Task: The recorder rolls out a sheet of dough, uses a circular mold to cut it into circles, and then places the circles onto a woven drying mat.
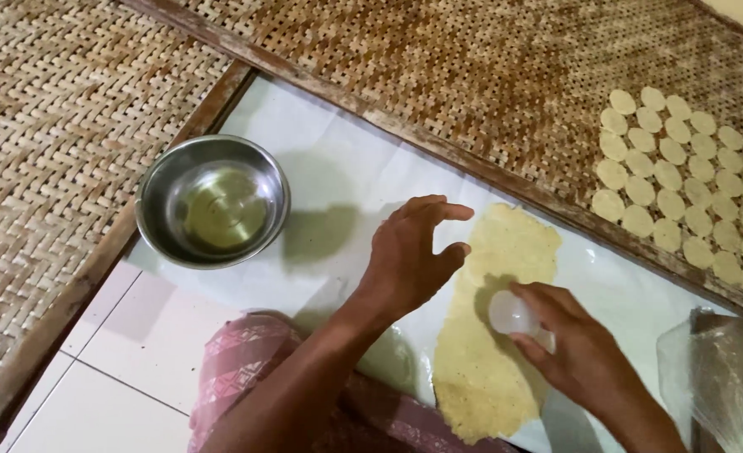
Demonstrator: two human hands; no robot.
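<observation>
A long, thin sheet of pale yellow dough [489, 369] lies on a white sheet [338, 168] spread on the floor. My right hand [577, 348] grips a small clear round cup [512, 314] pressed mouth-down on the middle of the dough. My left hand [411, 252] hovers over the white sheet with fingers spread, its thumb tip at the dough's left edge, holding nothing.
A steel bowl [212, 201] with a little clear liquid stands at the left. Woven bamboo trays [61, 109] surround the sheet; the right one holds several round dough discs [682, 193]. A clear plastic bag [711, 377] lies at the far right. My patterned pink garment [237, 369] is below.
</observation>
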